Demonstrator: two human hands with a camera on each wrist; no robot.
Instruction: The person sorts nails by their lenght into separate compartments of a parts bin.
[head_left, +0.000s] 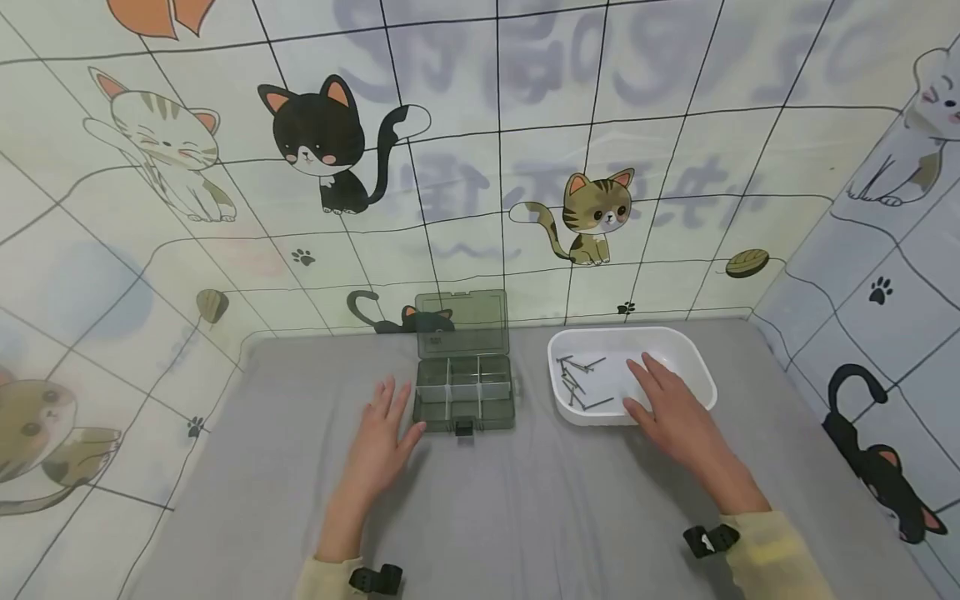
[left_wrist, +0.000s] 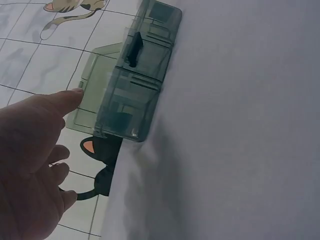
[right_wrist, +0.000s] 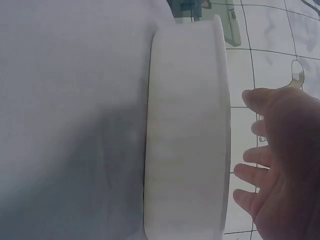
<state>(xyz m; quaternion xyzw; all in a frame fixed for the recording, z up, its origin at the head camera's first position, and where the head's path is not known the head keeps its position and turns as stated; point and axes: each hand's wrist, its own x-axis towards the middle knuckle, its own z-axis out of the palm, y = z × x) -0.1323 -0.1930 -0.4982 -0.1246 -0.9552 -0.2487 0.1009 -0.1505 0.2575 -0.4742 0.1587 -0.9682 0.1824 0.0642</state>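
**Spread fingers, nothing gripped**

The left hand [head_left: 378,442] is held with fingers extended and thumb apart, gripping nothing. Just right of its fingers is the storage box [head_left: 463,408], rectangular, of smoky green see-through plastic, its inside split into cells by thin partitions. Whether the thumb touches it I cannot tell. The lid [head_left: 480,321] is raised on the side away from the hand, and a dark catch [head_left: 464,427] sits at the near edge.

Left of the right hand's fingertips, slim metal fasteners [head_left: 572,385] lie scattered in the tray [head_left: 630,331], white, smooth and round-cornered. The right hand [head_left: 671,417] is over the tray's near right side, fingers loosely spread, holding nothing. Under both hands spreads soft, faintly creased grey cloth [head_left: 525,517].
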